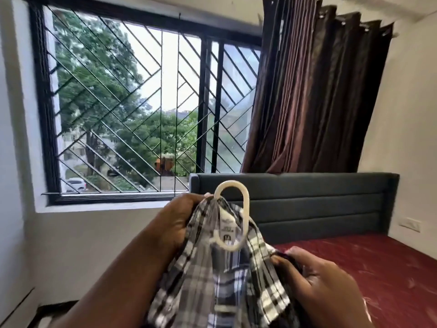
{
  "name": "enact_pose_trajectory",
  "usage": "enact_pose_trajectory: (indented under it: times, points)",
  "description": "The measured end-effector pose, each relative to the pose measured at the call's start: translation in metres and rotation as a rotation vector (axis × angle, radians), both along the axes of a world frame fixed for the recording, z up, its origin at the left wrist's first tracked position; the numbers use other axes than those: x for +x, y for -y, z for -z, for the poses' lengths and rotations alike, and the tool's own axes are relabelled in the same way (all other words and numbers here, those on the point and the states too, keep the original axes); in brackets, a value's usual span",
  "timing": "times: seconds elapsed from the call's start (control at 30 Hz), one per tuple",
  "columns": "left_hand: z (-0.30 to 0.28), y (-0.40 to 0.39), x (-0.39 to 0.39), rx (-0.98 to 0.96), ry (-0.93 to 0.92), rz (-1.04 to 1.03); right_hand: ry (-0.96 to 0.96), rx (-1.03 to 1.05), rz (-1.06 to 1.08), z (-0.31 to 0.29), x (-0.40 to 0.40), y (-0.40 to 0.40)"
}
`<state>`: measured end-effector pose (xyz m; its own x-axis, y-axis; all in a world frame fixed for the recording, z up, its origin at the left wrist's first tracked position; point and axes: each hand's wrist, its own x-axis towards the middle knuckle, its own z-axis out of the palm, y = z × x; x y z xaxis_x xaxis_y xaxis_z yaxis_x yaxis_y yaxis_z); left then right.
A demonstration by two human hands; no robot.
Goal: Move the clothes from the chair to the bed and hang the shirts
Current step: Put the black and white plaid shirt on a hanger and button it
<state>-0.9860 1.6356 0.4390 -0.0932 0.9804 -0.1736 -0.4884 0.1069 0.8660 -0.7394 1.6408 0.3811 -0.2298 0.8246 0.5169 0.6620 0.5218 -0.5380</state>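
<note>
My left hand (173, 224) and right hand (316, 278) have fingers pinching the checked shirt (212, 287) on its cream hanger (233, 214) beside the bed (378, 268).

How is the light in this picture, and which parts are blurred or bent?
Head view: daylight from the barred window overexposes the sky; the wide lens bows the window frame and the brown curtain; the trees outside look smeared; the plaid shirt and the cream hanger hook are fairly sharp.
</note>
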Motion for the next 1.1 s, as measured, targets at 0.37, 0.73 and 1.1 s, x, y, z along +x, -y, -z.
enact_pose_trajectory:
  times: [0.37, 0.73, 1.1]
  points:
    - [0.032, -0.028, 0.020, 0.388, -1.403, -0.412, -0.016, -0.143, 0.069, 0.011, 0.056, -0.087]
    - [0.059, -0.005, 0.037, 0.274, -1.795, -0.469, -0.040, -0.073, -0.026, 0.012, 0.079, -0.125]
    - [0.027, 0.003, 0.065, 0.330, -1.981, -1.017, 0.023, 0.347, -0.094, -0.042, 0.070, -0.100]
